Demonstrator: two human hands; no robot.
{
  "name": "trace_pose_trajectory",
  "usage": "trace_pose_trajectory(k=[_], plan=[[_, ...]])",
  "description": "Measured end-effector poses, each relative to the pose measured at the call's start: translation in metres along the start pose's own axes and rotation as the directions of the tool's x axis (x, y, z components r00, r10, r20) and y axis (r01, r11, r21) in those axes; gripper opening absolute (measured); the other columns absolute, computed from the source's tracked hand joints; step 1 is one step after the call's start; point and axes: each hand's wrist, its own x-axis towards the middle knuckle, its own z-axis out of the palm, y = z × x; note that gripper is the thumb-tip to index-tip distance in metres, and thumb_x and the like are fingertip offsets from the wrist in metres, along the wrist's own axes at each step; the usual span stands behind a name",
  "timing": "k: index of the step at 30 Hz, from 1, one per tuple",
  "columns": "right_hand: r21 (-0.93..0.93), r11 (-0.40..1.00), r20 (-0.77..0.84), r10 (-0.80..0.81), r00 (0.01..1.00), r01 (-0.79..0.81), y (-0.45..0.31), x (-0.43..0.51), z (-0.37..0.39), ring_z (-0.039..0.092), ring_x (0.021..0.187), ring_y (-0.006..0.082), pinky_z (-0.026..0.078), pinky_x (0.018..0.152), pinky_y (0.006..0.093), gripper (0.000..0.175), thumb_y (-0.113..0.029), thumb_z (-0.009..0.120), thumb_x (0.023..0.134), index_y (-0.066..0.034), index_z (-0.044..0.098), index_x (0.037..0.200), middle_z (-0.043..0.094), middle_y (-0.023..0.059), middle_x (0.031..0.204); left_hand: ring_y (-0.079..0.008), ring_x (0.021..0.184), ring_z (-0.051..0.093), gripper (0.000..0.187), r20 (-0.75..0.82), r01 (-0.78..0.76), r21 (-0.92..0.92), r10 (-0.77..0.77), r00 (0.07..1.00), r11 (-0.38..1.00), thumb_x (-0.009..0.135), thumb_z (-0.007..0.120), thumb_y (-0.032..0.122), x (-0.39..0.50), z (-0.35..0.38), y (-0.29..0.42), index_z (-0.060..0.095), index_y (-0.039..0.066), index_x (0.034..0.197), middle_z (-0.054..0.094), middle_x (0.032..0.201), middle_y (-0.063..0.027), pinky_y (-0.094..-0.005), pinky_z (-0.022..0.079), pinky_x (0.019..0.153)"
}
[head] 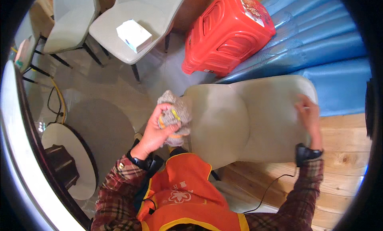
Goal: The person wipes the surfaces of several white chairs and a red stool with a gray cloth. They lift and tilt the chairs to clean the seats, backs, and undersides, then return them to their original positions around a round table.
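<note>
My left hand grips a bunched grey-brown cloth with yellow and orange marks on it. The cloth is just off the left edge of the seat of a beige upholstered chair. My right hand is over the chair's backrest near its top edge, its fingers bent and blurred. Nothing shows in that hand, and whether it touches the backrest I cannot tell.
Stacked red plastic stools stand beyond the chair, by a blue curtain. Another chair bears a white tissue box. At left are a white table edge, a round pedestal base and a yellow cable.
</note>
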Motion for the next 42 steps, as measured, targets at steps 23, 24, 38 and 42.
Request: trace_pose_trajectory(k=[23,24,38,42], plan=[[0.943,0.139,0.312,-0.066,0.948,-0.301,-0.266,0.125,0.012,0.059,0.105,0.0209,0.048,0.091,0.0363,0.056,-0.006,0.068,0.076,-0.0064,0.049,0.128,0.06,0.0069,0.117,-0.0248,0.099,0.062,0.062,0.148,0.181,-0.095,-0.166,0.975,0.979,0.094,0.055,0.014,0.101,-0.065,0.212,0.021,0.017,0.146,0.055,0.118,-0.0163,-0.0368,0.052,0.086],[0.966,0.2,0.165,0.0,0.986,-0.162,-0.244,0.148,0.003,0.058,0.107,0.022,0.047,0.092,0.0376,0.057,-0.007,0.069,0.076,-0.0055,0.048,0.129,0.059,0.0079,0.119,-0.0219,0.097,0.061,0.058,0.113,0.197,-0.091,-0.186,0.976,0.976,0.093,0.057,0.013,0.112,-0.069,0.209,0.026,0.014,0.143,0.056,0.114,-0.0144,-0.0334,0.051,0.084],[0.017,0.868,-0.282,-0.473,0.835,0.497,-0.141,0.456,0.101,0.03,0.133,0.0407,0.022,0.105,0.0619,0.065,-0.054,0.058,0.082,-0.0302,0.04,0.139,0.035,0.0178,0.145,-0.0155,0.094,0.058,0.033,0.196,0.195,0.083,-0.208,0.958,0.977,0.095,0.053,0.006,0.274,0.029,0.072,0.045,0.007,0.127,0.059,0.103,-0.0067,-0.0288,0.048,0.084],[0.125,0.95,-0.333,-0.23,0.914,0.285,-0.084,0.511,0.076,0.032,0.131,0.0413,0.026,0.107,0.0554,0.069,-0.056,0.057,0.082,-0.0262,0.038,0.141,0.037,0.0173,0.143,-0.0134,0.091,0.057,0.028,0.233,0.231,0.227,-0.283,0.93,0.946,0.094,0.054,0.002,0.274,0.064,0.062,0.05,0.006,0.121,0.059,0.1,-0.0042,-0.0275,0.047,0.084]])
